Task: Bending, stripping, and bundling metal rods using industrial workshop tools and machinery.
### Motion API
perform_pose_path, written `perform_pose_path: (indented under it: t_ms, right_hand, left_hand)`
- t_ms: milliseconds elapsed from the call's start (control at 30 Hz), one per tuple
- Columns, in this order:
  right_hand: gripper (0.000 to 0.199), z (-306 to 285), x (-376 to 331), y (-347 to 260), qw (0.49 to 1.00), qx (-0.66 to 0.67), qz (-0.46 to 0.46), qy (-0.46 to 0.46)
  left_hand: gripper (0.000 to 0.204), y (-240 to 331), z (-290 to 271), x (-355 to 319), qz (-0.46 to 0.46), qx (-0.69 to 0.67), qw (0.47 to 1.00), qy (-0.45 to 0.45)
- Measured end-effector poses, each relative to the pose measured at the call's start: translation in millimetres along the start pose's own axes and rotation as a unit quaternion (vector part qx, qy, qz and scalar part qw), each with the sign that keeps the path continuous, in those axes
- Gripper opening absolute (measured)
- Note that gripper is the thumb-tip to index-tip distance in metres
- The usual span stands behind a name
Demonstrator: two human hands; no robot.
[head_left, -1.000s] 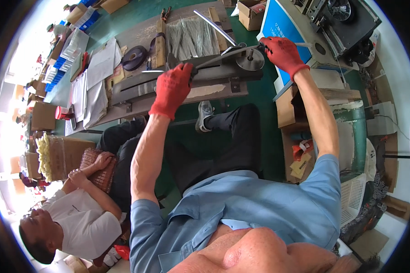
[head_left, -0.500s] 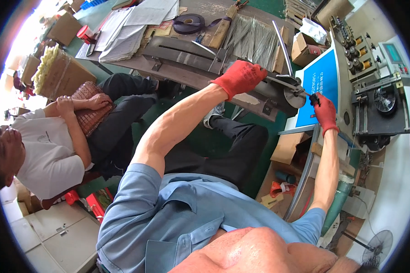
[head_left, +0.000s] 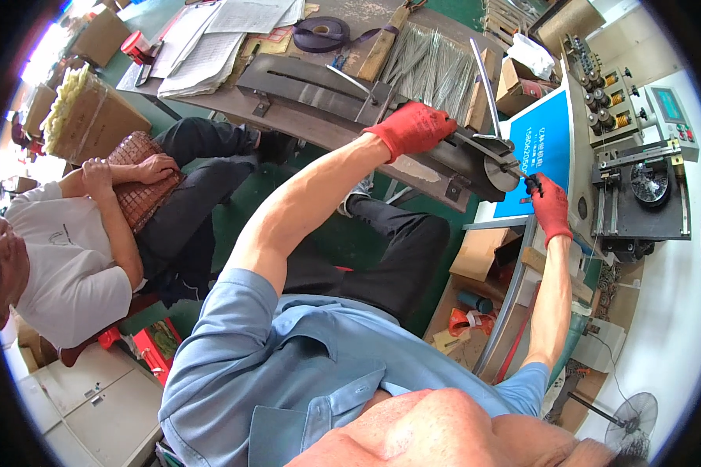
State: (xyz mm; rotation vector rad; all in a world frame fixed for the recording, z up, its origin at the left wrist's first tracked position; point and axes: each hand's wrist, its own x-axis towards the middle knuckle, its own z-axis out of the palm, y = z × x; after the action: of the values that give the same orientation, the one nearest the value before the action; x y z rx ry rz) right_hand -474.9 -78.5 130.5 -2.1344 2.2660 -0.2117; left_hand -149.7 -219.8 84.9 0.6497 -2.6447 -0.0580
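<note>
A seated person in a white shirt [head_left: 68, 247] sits at far left, forearms crossed over a woven reddish-brown bag [head_left: 152, 202], near a cardboard box [head_left: 97, 123] topped with pale yellow bundles. Paper sheets [head_left: 195, 53] lie at the left of a worn brown surface [head_left: 358, 14], followed by a roll of purple ribbon [head_left: 308, 40]. A slotted dark metal fixture [head_left: 308, 95] runs along the surface's near edge. At center, a worker in a blue shirt leans both red-gloved hands to the work: the left hand [head_left: 414, 131] is closed on the left end of a metal bar [head_left: 477, 149], just below a bed of thin silvery wires [head_left: 432, 66]. The bar slants over the fixture's right end, across a round metal disc [head_left: 500, 174], to a black handle [head_left: 532, 185] gripped by the right hand [head_left: 551, 208]. Behind that hand stands a blue panel [head_left: 539, 144]; farther right is a machine with a small screen [head_left: 667, 103], above a black fan [head_left: 637, 420].
</note>
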Motion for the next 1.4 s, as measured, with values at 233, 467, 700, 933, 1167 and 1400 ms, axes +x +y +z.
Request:
perform_pose_path:
  t_ms: [233, 467, 700, 933, 1167, 1400]
  right_hand:
    - [0.034, 24, 23, 1, 0.980, 0.190, -0.039, -0.049]
    - [0.029, 22, 1, 28, 0.985, 0.156, -0.022, -0.065]
    - [0.044, 25, 15, 15, 0.998, -0.008, -0.051, -0.035]
    - [0.046, -6, 18, -28, 0.986, 0.050, 0.049, -0.152]
    - [0.047, -4, 12, -26, 0.990, -0.009, 0.042, -0.135]
    - [0.044, -15, 8, -37, 0.986, 0.068, 0.075, -0.136]
  left_hand:
    - [0.030, -24, 2, -9, -0.008, -0.059, 0.997, -0.047]
    - [0.016, 0, 26, 10, 0.022, -0.051, 0.997, 0.050]
    - [0.018, -8, 13, 3, 0.008, -0.065, 0.997, 0.047]
    - [0.017, -12, 15, 1, -0.007, -0.055, 0.997, 0.054]
    - [0.018, -4, 11, 1, -0.018, -0.045, 0.999, 0.021]
    - [0.019, -7, 11, 3, -0.016, -0.043, 0.999, 0.012]
